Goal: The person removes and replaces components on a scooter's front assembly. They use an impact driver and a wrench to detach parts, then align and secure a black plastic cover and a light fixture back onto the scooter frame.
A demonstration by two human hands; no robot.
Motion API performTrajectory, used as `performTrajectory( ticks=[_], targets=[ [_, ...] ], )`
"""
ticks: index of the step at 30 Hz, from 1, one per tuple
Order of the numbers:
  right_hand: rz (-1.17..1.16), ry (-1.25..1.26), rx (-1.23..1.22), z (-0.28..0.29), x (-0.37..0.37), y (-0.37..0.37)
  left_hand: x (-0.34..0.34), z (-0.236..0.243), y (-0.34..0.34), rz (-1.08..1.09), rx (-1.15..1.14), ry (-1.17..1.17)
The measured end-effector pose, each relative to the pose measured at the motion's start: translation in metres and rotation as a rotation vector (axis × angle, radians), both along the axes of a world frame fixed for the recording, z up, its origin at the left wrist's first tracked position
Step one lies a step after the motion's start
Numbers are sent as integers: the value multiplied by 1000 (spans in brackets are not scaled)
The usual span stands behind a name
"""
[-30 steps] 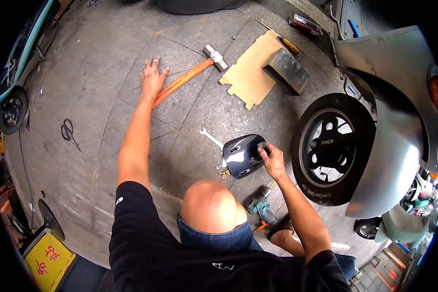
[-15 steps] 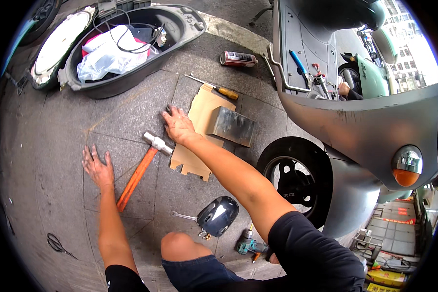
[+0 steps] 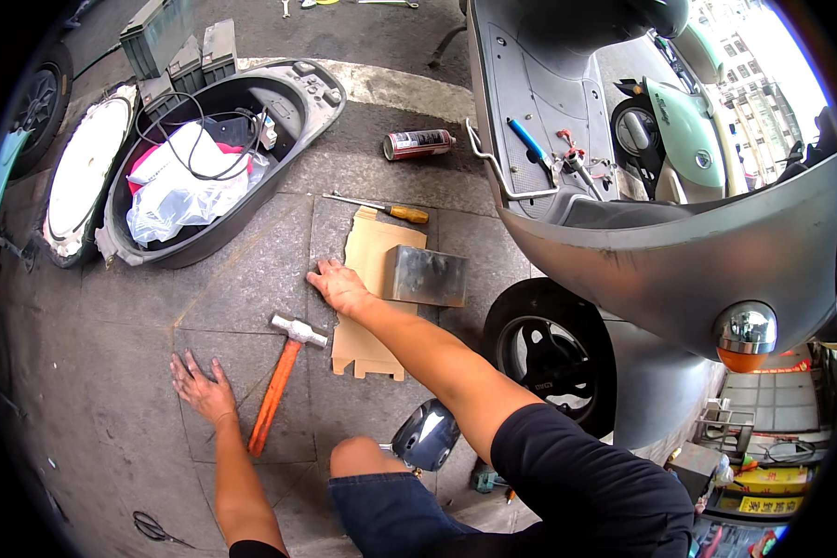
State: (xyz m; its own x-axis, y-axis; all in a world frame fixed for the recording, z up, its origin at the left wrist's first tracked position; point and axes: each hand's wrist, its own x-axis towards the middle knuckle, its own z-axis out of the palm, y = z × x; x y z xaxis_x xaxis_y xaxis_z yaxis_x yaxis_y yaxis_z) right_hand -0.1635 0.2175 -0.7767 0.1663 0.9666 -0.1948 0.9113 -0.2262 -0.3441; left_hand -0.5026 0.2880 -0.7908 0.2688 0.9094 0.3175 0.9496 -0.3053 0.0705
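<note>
Currently the right hand (image 3: 339,286) rests flat and open on cardboard (image 3: 372,307), left hand (image 3: 200,389) splayed beside a hammer (image 3: 284,377); leaning weight could slide the cardboard.

Item count, pavement work area

Hands: two, left hand (image 3: 203,389) and right hand (image 3: 340,286), both flat and open. Hammers: one, orange-handled hammer (image 3: 282,380). Screwdrivers: one, yellow-handled screwdriver (image 3: 382,208). Cardboard sheets: one, cardboard sheet (image 3: 370,307). Metal boxes: one, metal box (image 3: 426,275). Spray cans: one, spray can (image 3: 418,143). Scissors: one pair, scissors (image 3: 156,530). Scooter mirrors: one, mirror (image 3: 427,435). Scooters: one grey scooter (image 3: 679,251). Storage tubs: one, seat tub (image 3: 298,102).
</note>
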Motion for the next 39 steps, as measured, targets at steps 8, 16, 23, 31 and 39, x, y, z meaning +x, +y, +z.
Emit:
performTrajectory(
  ticks=[8,16,23,31,39],
  targets=[
    [-423,383,334,-13,50,11,-5,1,6,1,-31,-2],
    [-341,-22,307,-20,137,82,-12,-7,6,26,-46,-21],
    [-290,-246,172,-20,141,98,-5,-12,8,13,-31,-31],
    [-778,1197,530,34,-29,-36,-15,-16,2,7,47,-22],
    [-1059,1294,109,33,-145,-309,-11,-35,8,-61,130,-6]
  ],
)
